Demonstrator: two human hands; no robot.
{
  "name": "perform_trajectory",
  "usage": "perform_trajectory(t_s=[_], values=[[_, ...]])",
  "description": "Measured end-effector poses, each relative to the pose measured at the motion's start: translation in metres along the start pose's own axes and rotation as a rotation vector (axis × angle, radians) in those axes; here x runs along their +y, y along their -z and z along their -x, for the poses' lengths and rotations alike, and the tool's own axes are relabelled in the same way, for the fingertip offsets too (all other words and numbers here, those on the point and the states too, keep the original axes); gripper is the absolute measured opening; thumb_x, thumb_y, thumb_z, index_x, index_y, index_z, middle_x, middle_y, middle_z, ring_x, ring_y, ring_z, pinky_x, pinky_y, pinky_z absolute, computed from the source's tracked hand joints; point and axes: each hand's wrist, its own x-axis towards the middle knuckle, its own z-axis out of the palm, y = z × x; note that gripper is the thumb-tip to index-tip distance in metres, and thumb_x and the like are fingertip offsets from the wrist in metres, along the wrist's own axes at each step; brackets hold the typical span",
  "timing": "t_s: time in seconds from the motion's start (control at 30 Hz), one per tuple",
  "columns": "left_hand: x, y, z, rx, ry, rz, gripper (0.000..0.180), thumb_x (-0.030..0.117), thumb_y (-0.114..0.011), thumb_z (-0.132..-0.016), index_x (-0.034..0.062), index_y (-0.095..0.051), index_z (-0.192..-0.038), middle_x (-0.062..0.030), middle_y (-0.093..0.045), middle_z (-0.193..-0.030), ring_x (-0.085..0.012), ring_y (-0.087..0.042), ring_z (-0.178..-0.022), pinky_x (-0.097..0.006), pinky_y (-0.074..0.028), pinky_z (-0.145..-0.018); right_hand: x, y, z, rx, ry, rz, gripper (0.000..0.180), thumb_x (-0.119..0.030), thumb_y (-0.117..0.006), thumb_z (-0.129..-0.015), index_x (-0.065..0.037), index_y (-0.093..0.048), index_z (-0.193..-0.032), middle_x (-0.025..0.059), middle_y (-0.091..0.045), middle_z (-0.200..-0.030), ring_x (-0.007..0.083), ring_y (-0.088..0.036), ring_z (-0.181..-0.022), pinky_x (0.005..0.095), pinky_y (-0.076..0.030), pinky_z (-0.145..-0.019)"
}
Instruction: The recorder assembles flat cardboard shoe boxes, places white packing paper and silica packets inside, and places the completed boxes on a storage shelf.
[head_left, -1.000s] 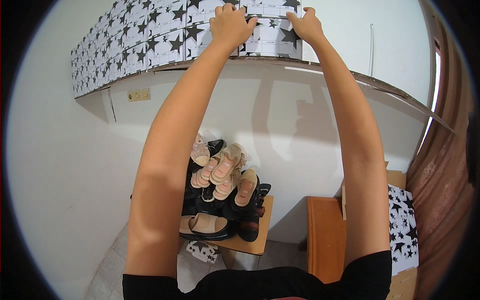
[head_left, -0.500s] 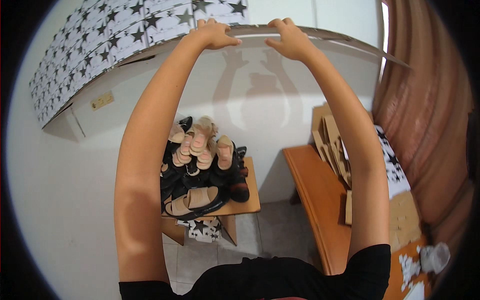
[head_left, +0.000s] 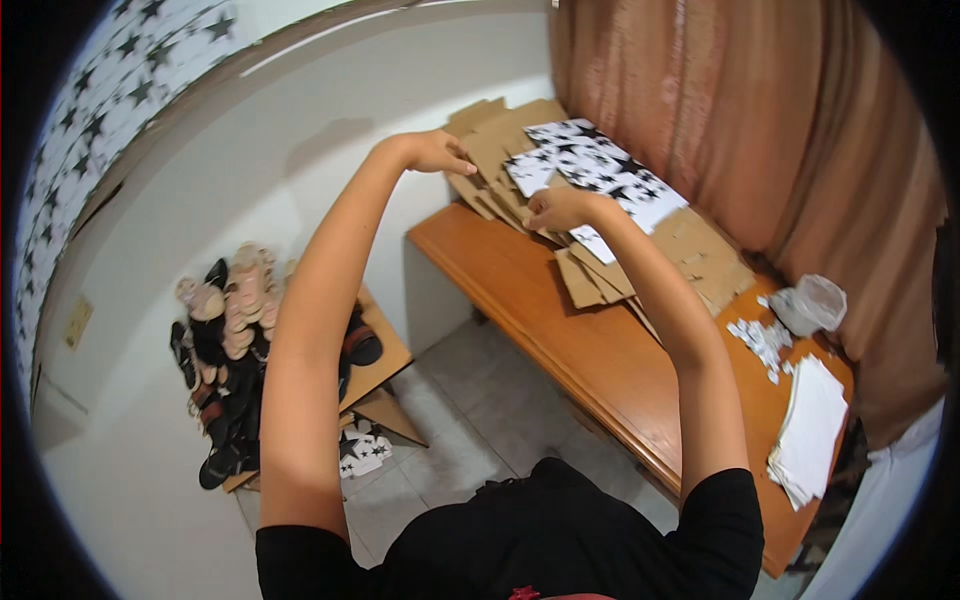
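Both hands are at the stack of flat star-printed box blanks point(head_left: 590, 165) in the upper middle of the frame, on the wooden table point(head_left: 600, 350). The left hand point(head_left: 435, 152) rests on its far corner, fingers curled; the right hand point(head_left: 560, 208) seems to pinch the near edge. Lifting one blank likely needs separating the top sheet.

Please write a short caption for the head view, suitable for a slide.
Both hands, left hand and right hand, reach the stack of flat star-printed cardboard sheets on a wooden table.

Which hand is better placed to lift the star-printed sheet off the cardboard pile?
Right, probably. The right hand already lies at the near edge of the star-printed sheet, while the left hand rests further off, on the brown cardboard pile.
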Motion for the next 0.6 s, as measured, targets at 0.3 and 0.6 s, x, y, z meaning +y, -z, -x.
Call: perform_trajectory(t_s=[0.3, 0.6], values=[[0.092, -0.153, -0.183, -0.265, -0.094, 0.611, 0.067, 0.058, -0.064, -0.072, 0.0156, -0.053, -0.122, -0.0105, -0.06, -0.108, -0.0169, -0.054, -0.088, -0.038, -0.048, -0.077, 0.197, -0.078, 0.106, 0.066, -0.323, -0.316, 0.05, -0.036, -0.061, -0.083, 0.0, -0.052, -0.116, 0.0177, -0.06, -0.108, 0.0254, -0.058, -0.096, 0.0336, -0.048, -0.078], [0.157, -0.336, -0.287, -0.098, 0.0, 0.287, 0.079, 0.046, -0.068, -0.071, 0.0066, -0.038, -0.132, -0.0216, -0.036, -0.136, -0.0367, -0.035, -0.124, -0.046, -0.029, -0.101, 0.261, -0.139, 0.125, 0.564, -0.377, -0.734, 0.042, -0.016, -0.061, -0.083, 0.0, -0.047, -0.12, 0.0135, -0.061, -0.097, 0.017, -0.058, -0.085, 0.0298, -0.047, -0.076]])
